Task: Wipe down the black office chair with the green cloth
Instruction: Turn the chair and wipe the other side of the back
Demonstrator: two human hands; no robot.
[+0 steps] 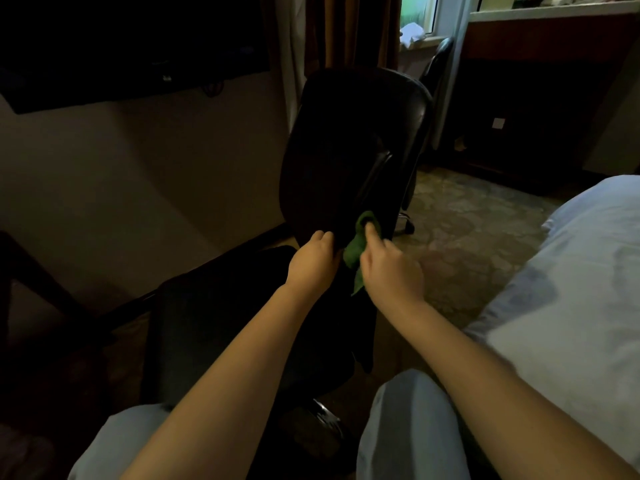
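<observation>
At frame centre my left hand grips the lower back of the chair, fingertips hidden in shadow, while my right hand pinches the cloth against it.

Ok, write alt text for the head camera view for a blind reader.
A person's right hand holds a green cloth against the lower back of a black office chair, while the left hand grips its edge. A white bed lies to the right.

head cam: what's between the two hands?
The green cloth, bunched and gripped by the right hand; the left hand holds the black chair beside it. Head view.
</observation>
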